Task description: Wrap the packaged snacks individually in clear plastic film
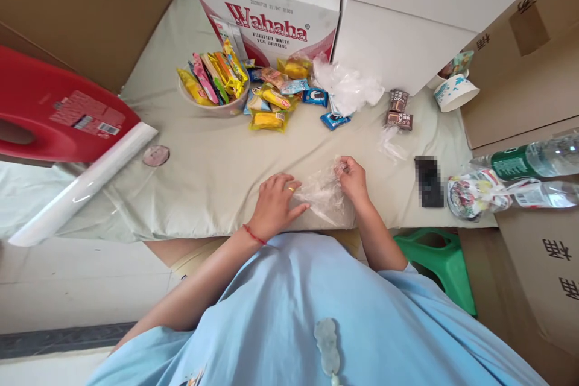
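Note:
A crumpled clear plastic bag (323, 196) lies near the table's front edge, between my two hands. My right hand (353, 180) pinches its upper right part with thumb and fingertips. On the other side, my left hand (275, 202) rests with fingers stretched and thumb apart, its fingertips at the bag's left edge. Beyond the hands is a loose pile of wrapped snacks, among them a yellow-packed cake (268, 120) and a blue packet (335, 120). A clear bowl (212, 110) holds several bright snack sticks. Two brown cocoa packets (398, 110) lie to the right.
A white plastic bundle (348, 87) lies behind the snacks, before a Wahaha carton (271, 18). On the left are a plastic roll (84, 187), a red container (67, 108) and a round pinkish disc (156, 155). Paper cup (456, 93), blurred dark object (429, 182) and bottles (543, 160) stand right.

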### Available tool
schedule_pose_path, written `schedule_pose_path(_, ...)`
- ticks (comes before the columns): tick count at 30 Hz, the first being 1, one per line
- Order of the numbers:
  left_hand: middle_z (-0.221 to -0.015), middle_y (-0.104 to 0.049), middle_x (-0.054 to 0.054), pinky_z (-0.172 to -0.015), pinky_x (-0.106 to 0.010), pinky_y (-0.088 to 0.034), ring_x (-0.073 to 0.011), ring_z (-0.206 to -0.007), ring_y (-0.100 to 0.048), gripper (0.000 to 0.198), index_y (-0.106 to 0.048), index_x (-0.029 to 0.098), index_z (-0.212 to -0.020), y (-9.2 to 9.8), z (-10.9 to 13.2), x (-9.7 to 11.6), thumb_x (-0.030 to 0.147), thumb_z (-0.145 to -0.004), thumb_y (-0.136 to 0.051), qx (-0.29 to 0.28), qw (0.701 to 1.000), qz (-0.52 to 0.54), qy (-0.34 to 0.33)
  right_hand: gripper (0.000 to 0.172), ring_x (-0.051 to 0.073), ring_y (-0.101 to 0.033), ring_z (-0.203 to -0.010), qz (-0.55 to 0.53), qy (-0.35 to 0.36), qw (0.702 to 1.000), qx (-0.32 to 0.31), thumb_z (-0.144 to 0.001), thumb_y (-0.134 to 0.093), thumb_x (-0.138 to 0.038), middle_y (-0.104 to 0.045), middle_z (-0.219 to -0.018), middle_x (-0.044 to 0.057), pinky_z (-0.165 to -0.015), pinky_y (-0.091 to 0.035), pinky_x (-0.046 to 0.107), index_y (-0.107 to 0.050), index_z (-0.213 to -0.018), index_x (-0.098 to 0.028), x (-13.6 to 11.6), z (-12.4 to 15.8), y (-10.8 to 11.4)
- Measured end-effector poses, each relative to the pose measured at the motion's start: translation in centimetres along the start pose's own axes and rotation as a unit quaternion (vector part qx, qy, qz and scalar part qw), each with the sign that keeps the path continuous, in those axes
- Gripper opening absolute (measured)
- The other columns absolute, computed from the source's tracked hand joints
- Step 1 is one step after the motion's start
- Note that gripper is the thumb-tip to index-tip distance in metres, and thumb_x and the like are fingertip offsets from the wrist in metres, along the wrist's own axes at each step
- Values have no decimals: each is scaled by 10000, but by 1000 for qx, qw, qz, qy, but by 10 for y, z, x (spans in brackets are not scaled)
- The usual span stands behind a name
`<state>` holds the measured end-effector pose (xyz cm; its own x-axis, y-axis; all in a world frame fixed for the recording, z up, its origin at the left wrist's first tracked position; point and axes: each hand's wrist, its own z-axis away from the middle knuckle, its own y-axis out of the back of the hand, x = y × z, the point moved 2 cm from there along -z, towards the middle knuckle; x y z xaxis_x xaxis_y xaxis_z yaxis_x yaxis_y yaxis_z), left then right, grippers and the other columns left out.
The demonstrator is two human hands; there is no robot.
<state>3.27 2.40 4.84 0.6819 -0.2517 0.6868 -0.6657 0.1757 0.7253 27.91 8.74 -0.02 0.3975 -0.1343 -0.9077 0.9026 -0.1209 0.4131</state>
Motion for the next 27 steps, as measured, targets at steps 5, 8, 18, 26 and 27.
schedule_pose_path(5, -1517, -553, -160, -1264, -665, -154, -392, -1538, -340, 491, -660, 258, -1332, -16, -1, 26, 218, -844, -706, -28, 989, -100, -108, 304, 195, -624, -758, -13, 3, 1000, -3, -785, -624, -414, -719, -871, 30, -742, -517, 320, -703, -1007, -221, -11, 1, -2)
schedule_pose_path(8, -1244, -692, -130, -1205, -593, -317, -341, -1375, -526, 158, -746, 238, -1029, -16, -7, 29, 283, -922, -638, -5, 994, -18, -105, 298, 189, -616, -745, -16, 7, 1000, -3, -790, -622, -400, -708, -854, 27, -729, -509, 312, -707, -1008, -216, -13, 2, 0)
schedule_pose_path(18, -686, -602, 18, -626, -269, -491, -139, -634, -586, 308, -556, 214, -827, 9, -21, -40, 484, -963, -499, 181, 912, 251, 271, 368, 158, -603, -718, -20, -22, 999, -31, -813, -644, -454, -682, -904, 14, -717, -509, 292, -693, -1079, -205, 4, 2, 2)
schedule_pose_path(26, -1307, -588, -182, -1110, -525, -420, -321, -1225, -573, 380, -599, 171, -1174, 41, -19, -48, 236, -819, -718, 325, 926, -45, 186, 339, 171, -638, -769, 55, 15, 995, -77, -851, -638, -401, -718, -924, 22, -812, -514, 320, -700, -1131, -221, -15, -7, -12)
schedule_pose_path(27, -1300, -608, -181, -1127, -542, -399, -335, -1271, -558, 325, -620, 181, -1168, 40, -19, -40, 228, -853, -684, 311, 937, -98, 122, 336, 170, -640, -769, 64, 20, 995, -80, -857, -641, -394, -722, -933, 24, -825, -515, 326, -702, -1141, -223, -16, -8, -14)
